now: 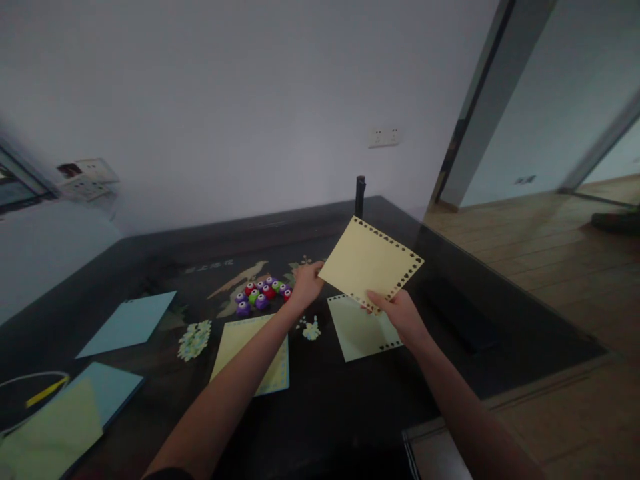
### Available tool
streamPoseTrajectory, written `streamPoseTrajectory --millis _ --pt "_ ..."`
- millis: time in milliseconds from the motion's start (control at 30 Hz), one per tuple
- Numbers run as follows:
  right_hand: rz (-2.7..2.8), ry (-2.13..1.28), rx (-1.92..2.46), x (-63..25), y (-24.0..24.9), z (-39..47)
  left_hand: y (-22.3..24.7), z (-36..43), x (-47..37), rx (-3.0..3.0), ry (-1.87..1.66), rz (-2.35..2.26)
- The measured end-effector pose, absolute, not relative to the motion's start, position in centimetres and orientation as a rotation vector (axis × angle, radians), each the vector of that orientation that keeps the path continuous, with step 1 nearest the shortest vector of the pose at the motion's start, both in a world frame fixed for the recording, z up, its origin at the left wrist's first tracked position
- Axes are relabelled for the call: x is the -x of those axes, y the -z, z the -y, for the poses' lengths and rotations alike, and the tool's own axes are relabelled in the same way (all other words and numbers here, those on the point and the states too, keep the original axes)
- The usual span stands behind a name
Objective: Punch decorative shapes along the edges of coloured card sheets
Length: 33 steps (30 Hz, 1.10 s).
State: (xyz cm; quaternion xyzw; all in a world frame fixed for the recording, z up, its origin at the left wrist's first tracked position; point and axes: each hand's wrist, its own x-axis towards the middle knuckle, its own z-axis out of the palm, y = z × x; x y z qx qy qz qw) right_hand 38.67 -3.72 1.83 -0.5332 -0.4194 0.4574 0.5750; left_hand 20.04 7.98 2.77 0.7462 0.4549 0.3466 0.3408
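Observation:
A yellow sheet of paper [367,263] with punched shapes along three of its edges is raised and tilted above the table. My left hand [307,283] pinches its left corner. At the lower right edge, my right hand [400,313] grips the same sheet, thumb on top. Beneath it lies a pale green punched sheet [353,333], partly covered. Left of that is a small heap of paper cut-outs [311,329]. Several round purple, red and green craft punches [261,301] stand beyond my left wrist. My left forearm partly hides a yellow sheet on a blue one [274,370].
Blue paper [130,323] lies on the dark table [325,427] at left, near a larger pile of cut-outs [195,340]. Yellow and blue sheets [60,427] sit at the near left corner by a yellow strip [46,392]. A black post [360,195] stands at the back edge.

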Motion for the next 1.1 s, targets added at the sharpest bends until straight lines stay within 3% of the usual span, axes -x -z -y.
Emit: streamPoseTrajectory --millis 133,333,800,1100 --pt "1.072 -1.160 1.294 -38.3 -1.8 3.8 -4.2 -5.8 -17.2 -1.611 -0.974 -1.014" --pt "1.201 -1.239 1.306 -37.9 -1.6 3.8 -4.0 -3.1 -15.1 -1.745 -0.934 -1.049" --pt "1.112 -0.960 1.265 -38.2 -1.5 3.6 -4.2 1.0 -12.3 -1.751 -0.957 -1.138" --pt "1.082 -0.698 1.319 -39.3 -3.0 4.8 -4.4 2.1 -14.8 -1.623 -1.062 -1.034"
